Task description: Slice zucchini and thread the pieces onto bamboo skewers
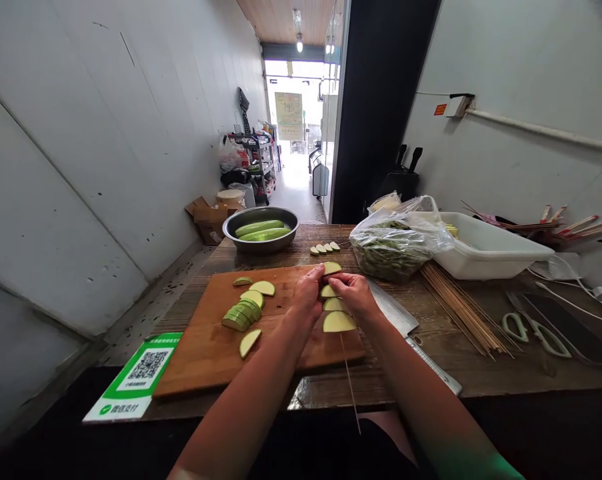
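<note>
My left hand [308, 292] is closed at the far end of a thin bamboo skewer [349, 383], its fingertips at the top half-round zucchini slice [332, 268]. Close beside it, my right hand [355, 293] pinches the skewer among its slices; the exact finger contact is partly hidden. Several slices are threaded in a row, the largest [339, 323] nearest me, and the skewer's bare end points toward my body. Under my hands lies a wooden cutting board [195, 360]. On its left side are a leaning stack of cut zucchini [242, 315] and a few loose slices [251, 343].
A cleaver [391, 310] lies right of the board, beside bare skewers [463, 310] and scissors [535, 330]. Behind are a bowl [261, 245] of whole zucchini, a finished skewer [325, 249], a plastic bag [395, 247] of green vegetables and a white tub [501, 257]. A QR-code sign [135, 380] lies left.
</note>
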A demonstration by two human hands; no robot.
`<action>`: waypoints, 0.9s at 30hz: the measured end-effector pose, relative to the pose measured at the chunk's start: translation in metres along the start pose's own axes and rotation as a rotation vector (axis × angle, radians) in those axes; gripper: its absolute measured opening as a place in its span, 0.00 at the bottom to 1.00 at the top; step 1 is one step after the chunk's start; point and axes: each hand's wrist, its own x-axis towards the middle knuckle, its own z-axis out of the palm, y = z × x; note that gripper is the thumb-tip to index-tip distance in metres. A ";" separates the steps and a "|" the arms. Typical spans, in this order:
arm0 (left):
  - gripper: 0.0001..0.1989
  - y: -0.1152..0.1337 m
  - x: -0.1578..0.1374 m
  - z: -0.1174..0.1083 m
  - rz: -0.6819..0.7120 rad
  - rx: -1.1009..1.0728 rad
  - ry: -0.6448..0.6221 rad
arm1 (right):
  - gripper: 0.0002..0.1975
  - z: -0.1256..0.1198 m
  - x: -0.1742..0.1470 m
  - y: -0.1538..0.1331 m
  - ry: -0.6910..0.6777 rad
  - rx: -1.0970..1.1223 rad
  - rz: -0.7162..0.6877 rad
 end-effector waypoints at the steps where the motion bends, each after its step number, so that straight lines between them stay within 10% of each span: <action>1: 0.04 -0.001 0.000 0.000 0.006 0.003 0.000 | 0.15 0.000 0.000 0.000 0.009 -0.005 0.004; 27: 0.11 -0.004 -0.003 -0.003 0.134 0.110 -0.016 | 0.20 0.003 0.001 0.002 -0.003 0.258 0.101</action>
